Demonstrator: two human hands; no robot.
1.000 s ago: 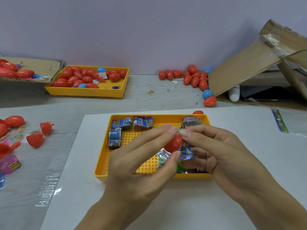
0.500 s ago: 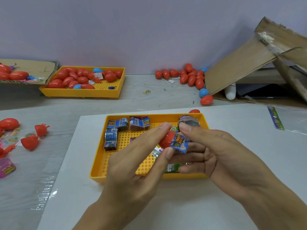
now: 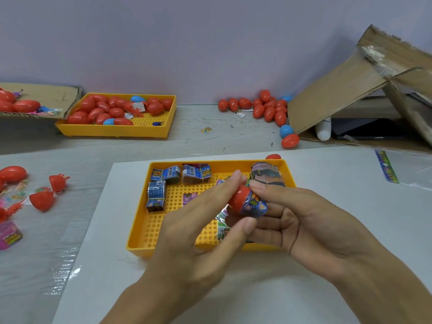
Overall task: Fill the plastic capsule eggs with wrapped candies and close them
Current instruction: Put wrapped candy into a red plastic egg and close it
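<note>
My left hand [image 3: 198, 235] pinches a red capsule egg half [image 3: 239, 198] between forefinger and thumb, above the near yellow tray [image 3: 142, 237]. My right hand [image 3: 308, 220] pinches a blue wrapped candy [image 3: 256, 206] against the egg's open end. The tray holds bundles of blue wrapped candies [image 3: 156, 195] at its far left, a banded bundle [image 3: 266, 175] at its far right, and loose wrappers partly hidden under my hands.
A second yellow tray [image 3: 149, 130] of red and blue eggs stands far left. More eggs [image 3: 268, 109] lie by the wall beside a tipped cardboard box [image 3: 346, 90]. Open red egg halves [image 3: 43, 201] and small toys lie at left. A white sheet [image 3: 350, 183] underlies the near tray.
The egg was held closed-looking between both hands a second ago. Now a blue candy wrapper has come up in my right fingers and sits against the egg's end; both hands rose slightly.
</note>
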